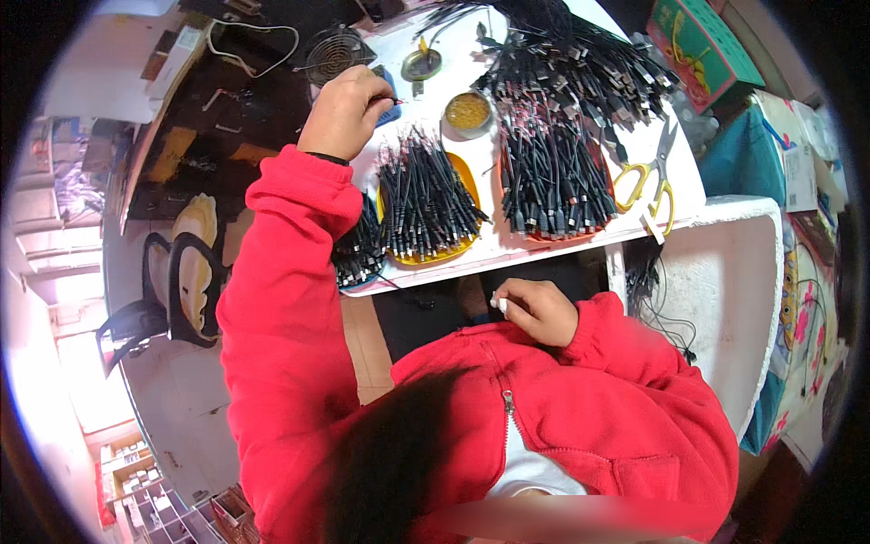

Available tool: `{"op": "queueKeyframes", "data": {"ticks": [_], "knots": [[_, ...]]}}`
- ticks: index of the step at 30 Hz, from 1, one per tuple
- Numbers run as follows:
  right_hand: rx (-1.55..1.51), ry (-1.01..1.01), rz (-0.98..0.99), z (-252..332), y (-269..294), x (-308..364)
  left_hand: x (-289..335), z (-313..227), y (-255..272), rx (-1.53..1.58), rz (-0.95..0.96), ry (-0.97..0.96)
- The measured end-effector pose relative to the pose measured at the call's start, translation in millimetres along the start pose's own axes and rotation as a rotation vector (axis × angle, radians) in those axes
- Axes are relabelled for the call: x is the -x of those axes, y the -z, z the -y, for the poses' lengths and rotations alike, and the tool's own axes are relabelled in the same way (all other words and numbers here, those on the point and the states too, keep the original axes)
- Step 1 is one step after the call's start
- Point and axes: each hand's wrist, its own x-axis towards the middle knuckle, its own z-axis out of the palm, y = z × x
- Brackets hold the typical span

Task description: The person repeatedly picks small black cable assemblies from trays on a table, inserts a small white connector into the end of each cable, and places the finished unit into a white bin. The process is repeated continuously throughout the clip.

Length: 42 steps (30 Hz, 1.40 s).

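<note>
Left hand (347, 111) curled, pinching thin wire end beyond yellow tray of black cable bundles (426, 204) — right hand (535, 311) fisted round small white bit (498, 305), just off white table's near edge (507, 258).

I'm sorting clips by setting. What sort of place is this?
Probably a small cable-assembly workbench. Bundles of short black cables fill trays on the white table, with yellow-handled scissors and a small tin nearby. The left hand pinches a thin wire.
</note>
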Motion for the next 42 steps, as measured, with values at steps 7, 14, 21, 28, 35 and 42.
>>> {"op": "queueKeyframes", "data": {"ticks": [7, 14, 21, 28, 35, 42], "knots": [[0.03, -0.025, 0.051, -2.1, -4.6, -3.6, 18.8, 49.8, 3.6, -0.08, -0.065, 0.296], [0.055, -0.047, 0.064, -6.9, -3.8, -7.2, 14.7, 90.5, -18.3, -0.165, -0.021, 0.329], [0.045, -0.068, 0.077, -11.4, -3.4, -12.6, 3.7, 103.9, -29.2, -0.188, 0.12, 0.354], [0.059, -0.091, 0.1, -15.8, -2.4, -13.6, -5.9, 109.8, -35.3, -0.21, 0.185, 0.352], [0.02, -0.085, 0.06, -11.2, -4.2, -12.0, -10.0, 106.8, -34.5, -0.251, 0.235, 0.407], [0.104, -0.044, 0.042, 5.6, -3.5, 3.6, 25.8, 48.0, 22.3, 0.008, -0.133, 0.427]]}}
